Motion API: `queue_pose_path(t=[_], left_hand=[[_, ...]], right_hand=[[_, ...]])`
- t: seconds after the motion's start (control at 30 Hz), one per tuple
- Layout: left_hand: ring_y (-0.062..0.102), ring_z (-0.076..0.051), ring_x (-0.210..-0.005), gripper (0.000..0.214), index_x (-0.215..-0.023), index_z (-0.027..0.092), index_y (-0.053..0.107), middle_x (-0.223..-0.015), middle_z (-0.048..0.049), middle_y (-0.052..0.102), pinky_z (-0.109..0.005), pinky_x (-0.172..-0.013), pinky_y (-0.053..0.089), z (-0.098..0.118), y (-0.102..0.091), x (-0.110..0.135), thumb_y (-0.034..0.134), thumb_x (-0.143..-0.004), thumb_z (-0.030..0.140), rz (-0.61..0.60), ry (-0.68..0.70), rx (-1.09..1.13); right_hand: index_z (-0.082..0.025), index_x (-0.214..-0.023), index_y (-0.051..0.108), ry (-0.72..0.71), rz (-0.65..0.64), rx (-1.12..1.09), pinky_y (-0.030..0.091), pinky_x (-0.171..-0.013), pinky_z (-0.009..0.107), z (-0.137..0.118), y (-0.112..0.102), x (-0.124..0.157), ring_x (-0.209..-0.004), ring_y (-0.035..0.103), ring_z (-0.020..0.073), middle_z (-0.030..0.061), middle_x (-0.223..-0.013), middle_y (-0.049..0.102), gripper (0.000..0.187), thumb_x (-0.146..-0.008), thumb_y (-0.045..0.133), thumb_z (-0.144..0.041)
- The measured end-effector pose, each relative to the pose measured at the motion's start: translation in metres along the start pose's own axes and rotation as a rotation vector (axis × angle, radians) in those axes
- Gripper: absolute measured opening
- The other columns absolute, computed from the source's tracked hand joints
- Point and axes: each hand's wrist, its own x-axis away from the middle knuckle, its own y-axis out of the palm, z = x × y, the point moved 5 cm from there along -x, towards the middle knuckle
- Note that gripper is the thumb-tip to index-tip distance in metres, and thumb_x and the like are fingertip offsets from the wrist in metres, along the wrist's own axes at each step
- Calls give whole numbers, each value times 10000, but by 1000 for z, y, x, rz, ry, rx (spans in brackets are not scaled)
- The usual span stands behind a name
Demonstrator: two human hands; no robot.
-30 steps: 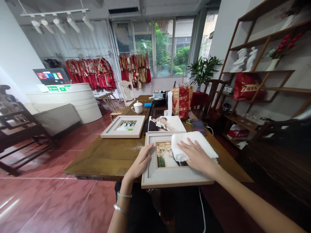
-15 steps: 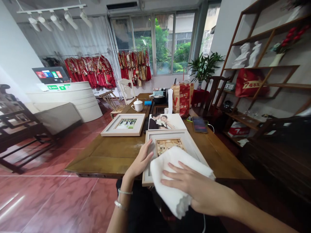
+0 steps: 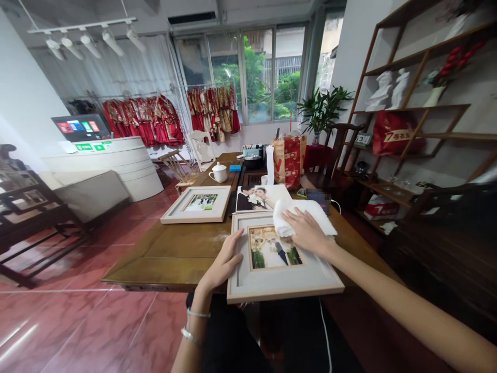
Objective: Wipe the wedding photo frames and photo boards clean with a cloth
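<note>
A pale wooden picture frame (image 3: 279, 282) with a wedding photo lies flat at the near edge of the wooden table (image 3: 174, 248). My left hand (image 3: 225, 261) rests open, fingers flat, on the frame's left border. My right hand (image 3: 308, 233) presses a white cloth (image 3: 306, 215) flat onto the frame's far right corner, fingers stretched over it.
A second framed photo (image 3: 198, 203) and a loose photo print (image 3: 258, 198) lie farther back. Behind them stand a white teapot (image 3: 219, 172), a red gift bag (image 3: 289, 160) and a phone (image 3: 316, 197). Wooden shelves (image 3: 407, 140) line the right; a white counter (image 3: 116, 163) stands left.
My right hand and the cloth swept from the frame's upper part down over its near edge, then back up to the far right corner. My left hand stayed on the left border.
</note>
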Motion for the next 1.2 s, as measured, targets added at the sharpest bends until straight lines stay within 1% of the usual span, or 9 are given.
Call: queue_pose_path(t=[0.1,0.17,0.27,0.37,0.53,0.67,0.8,1.0,1.2], left_hand=[[201,-243,-1402,589,-1430,225,293,-1501,-64,286,-428,-1178,108,-1,0,0,430,-862,154,-2,-3,-3],[197,-243,-1404,586,-1431,215,288,-1506,-70,276,-429,-1177,107,-2,0,0,430,-865,158,-7,-7,-3],[195,-239,-1404,578,-1433,215,273,-1514,-73,261,-431,-1177,104,-4,1,0,422,-877,166,-5,-5,-3],[210,-237,-1399,570,-1433,228,273,-1511,-64,272,-428,-1176,114,-5,1,1,418,-885,171,8,5,9],[197,-223,-1406,593,-1436,231,266,-1513,-55,265,-415,-1179,108,-6,1,2,410,-868,140,4,-5,22],[191,-224,-1409,601,-1435,232,271,-1516,-49,264,-413,-1180,108,-4,1,2,408,-858,134,-14,-13,34],[205,-227,-1401,588,-1415,225,300,-1498,-58,291,-418,-1179,111,-3,0,1,412,-846,124,-15,-17,28],[271,-232,-1363,522,-1346,216,387,-1432,-68,367,-412,-1167,156,-4,0,0,427,-835,123,-21,9,7],[301,-242,-1325,397,-1244,205,478,-1384,-79,384,-409,-1146,197,-4,0,-1,428,-853,154,-20,27,-27]], right_hand=[[-71,-1412,369,-34,2,-23,172,-1089,580,-16,2,-17,-1377,201,381,165,-1474,349,746,-671,445,-25],[-113,-1404,396,-118,-41,-47,187,-1092,569,-33,4,-10,-1376,221,363,121,-1470,372,764,-648,446,-14],[-212,-1406,400,-322,-144,-122,189,-1121,505,-60,2,25,-1390,221,289,24,-1474,380,842,-591,449,-7],[-231,-1432,349,-455,-253,-242,166,-1136,493,-77,-10,73,-1406,168,267,8,-1497,328,917,-549,435,2],[-238,-1408,399,-269,-366,-232,182,-1147,450,-57,-25,106,-1399,199,231,-21,-1466,381,900,-548,393,27],[-147,-1385,440,-84,-258,-117,177,-1125,532,-25,-14,72,-1387,211,323,65,-1443,418,797,-603,420,8],[-83,-1359,462,-92,-17,-154,250,-1074,561,-14,-6,9,-1341,306,375,136,-1402,466,726,-640,414,9],[-201,-1382,431,-385,-7,-221,148,-1126,494,-59,3,-60,-1394,224,245,27,-1443,430,766,-650,418,29],[-199,-1353,468,-534,-56,-247,135,-1123,501,-90,13,-64,-1387,242,231,38,-1448,422,738,-650,426,20]])
